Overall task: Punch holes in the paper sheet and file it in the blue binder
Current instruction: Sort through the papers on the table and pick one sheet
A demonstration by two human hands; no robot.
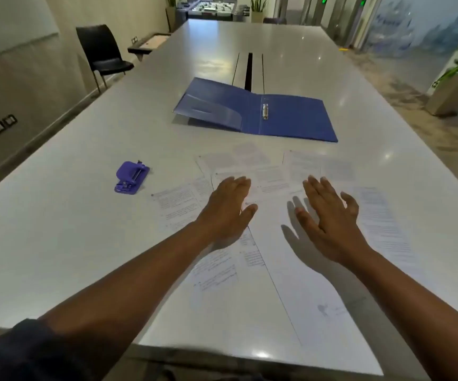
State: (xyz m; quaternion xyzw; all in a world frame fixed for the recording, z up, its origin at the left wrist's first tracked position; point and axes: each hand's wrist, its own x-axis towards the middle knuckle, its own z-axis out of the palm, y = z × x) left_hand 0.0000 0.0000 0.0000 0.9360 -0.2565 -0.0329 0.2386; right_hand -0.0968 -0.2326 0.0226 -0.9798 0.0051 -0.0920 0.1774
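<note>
Both hands hover flat over the loose paper sheets (pixel 271 270) spread across the near part of the desk (pixel 57 243). The left hand (pixel 229 207) has straight fingers held close together and grips nothing. The right hand (pixel 329 215) has its fingers spread, thumb out, and its grip is likewise empty. Whether either palm touches the paper cannot be told.

Taking the sheets as the landmark, the blue binder (pixel 291 119) lies open beyond them, its ring mechanism (pixel 265 111) exposed along the spine and the rings apparently closed. The purple hole punch (pixel 130 177) sits to the left of the sheets, apart from them and nearer than the binder.

The step in hand is judged to be selecting one sheet; no holes are punched yet.

Procedure:
1. Press one palm on the overlapping sheets to stop them sliding on the smooth desk.
2. Pinch a corner of the top sheet with the other hand and peel it free, so that one sheet lifts, not two.
3. Carry its long edge to the punch, seat it squarely and centre it before pressing.
</note>
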